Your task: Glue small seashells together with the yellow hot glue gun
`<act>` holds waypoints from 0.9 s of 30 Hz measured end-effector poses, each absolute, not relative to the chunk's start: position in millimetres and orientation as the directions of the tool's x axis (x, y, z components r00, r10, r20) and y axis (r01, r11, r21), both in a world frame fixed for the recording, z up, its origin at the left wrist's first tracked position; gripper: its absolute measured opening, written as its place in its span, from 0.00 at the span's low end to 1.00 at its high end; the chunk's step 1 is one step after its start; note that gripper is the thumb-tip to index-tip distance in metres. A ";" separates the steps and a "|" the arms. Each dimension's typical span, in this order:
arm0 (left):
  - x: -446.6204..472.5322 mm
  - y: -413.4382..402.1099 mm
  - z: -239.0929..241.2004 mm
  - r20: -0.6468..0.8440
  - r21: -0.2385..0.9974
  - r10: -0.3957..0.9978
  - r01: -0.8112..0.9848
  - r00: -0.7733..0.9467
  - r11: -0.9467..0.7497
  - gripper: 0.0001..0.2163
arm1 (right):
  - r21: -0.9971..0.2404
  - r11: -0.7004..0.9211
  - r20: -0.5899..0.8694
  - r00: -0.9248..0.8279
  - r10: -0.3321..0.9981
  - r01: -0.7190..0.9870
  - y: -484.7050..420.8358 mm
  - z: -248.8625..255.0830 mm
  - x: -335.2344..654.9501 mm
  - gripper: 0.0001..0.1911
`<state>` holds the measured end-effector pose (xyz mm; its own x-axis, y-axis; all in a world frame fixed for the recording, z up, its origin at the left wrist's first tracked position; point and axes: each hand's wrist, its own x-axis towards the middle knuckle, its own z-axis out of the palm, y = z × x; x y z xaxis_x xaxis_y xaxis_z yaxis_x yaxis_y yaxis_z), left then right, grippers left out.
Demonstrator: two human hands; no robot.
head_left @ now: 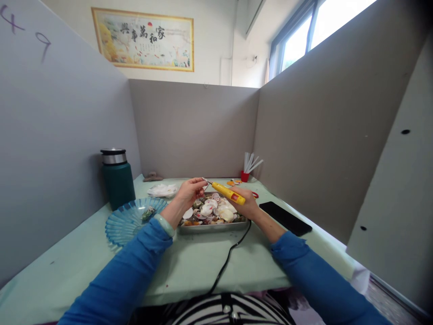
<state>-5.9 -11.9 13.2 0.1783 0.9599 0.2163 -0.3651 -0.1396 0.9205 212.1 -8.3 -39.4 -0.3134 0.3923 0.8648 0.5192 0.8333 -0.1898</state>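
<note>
My right hand (248, 205) is closed around a yellow corded glue gun (228, 193), its metal nozzle pointing left. Just beyond the nozzle, my left hand (189, 192) pinches something small and pale, too small to name. Both hands are raised over the far part of a metal tray (213, 229) heaped with seashells (211, 208). A black cord (228, 258) runs from near my right hand down to the table's front edge. Left of the tray, a blue scalloped glass plate (117, 228) carries a small greenish piece (148, 213).
A dark green bottle (118, 183) stands behind the plate at left. White plastic (163, 190) lies beyond my left hand. At the back right, a red cup (245, 176) holds several white sticks (250, 162). A black phone-like slab (286, 218) lies at right. Grey partitions (196, 131) enclose the table.
</note>
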 end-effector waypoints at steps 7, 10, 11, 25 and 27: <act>-5.7 -12.9 13.8 0.225 0.918 0.956 -0.368 0.186 -0.144 0.11 | -0.186 0.841 0.867 -0.319 0.384 0.508 -8.6 -38.8 212.1 0.07; -6.0 -11.7 12.9 0.232 0.916 0.957 -0.371 0.176 -0.154 0.12 | -0.176 0.846 0.867 -0.328 0.375 0.503 -8.0 -38.9 212.0 0.07; -6.1 -11.3 12.6 0.234 0.916 0.957 -0.370 0.174 -0.157 0.12 | -0.177 0.845 0.866 -0.329 0.377 0.504 -8.1 -38.8 212.0 0.08; -5.5 -12.9 13.9 0.241 0.915 0.960 -0.363 0.143 -0.175 0.11 | -0.182 0.835 0.863 -0.322 0.388 0.519 -7.8 -39.4 212.3 0.09; -5.2 -13.4 14.5 0.244 0.916 0.958 -0.361 0.149 -0.178 0.11 | -0.183 0.835 0.865 -0.318 0.388 0.519 -8.2 -39.1 212.2 0.09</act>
<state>-5.2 -13.4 14.5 0.1491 0.9581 0.2445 -0.3606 -0.1776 0.9157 212.2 -8.2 -39.1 -0.3179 0.3878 0.8652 0.5195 0.8346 -0.1832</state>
